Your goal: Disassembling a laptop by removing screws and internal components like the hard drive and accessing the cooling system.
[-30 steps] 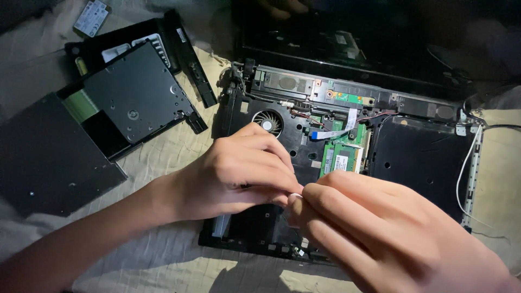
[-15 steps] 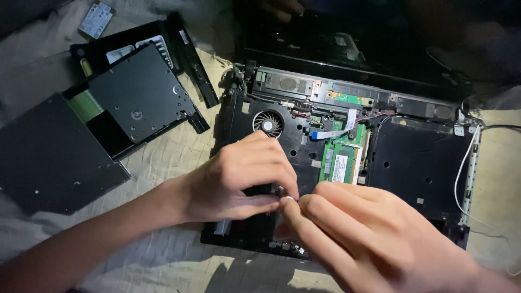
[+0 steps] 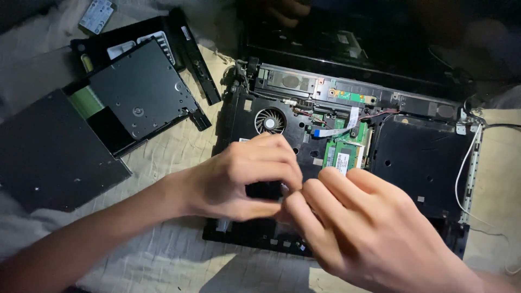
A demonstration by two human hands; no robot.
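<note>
So both your hands meet fingertip to fingertip over the front-middle of the open laptop (image 3: 347,163), left hand (image 3: 244,176) and right hand (image 3: 369,228) pinched nearly closed on something too small to tell.

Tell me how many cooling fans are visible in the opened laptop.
1. The round cooling fan sits in the laptop chassis upper left area, just above the left hand. The hands may hide other parts.

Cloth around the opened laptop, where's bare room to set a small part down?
Bare cloth lies between the optical drive and the laptop base, and right of the base by the white cable. It is crowded where the left hand and right hand meet.
</note>
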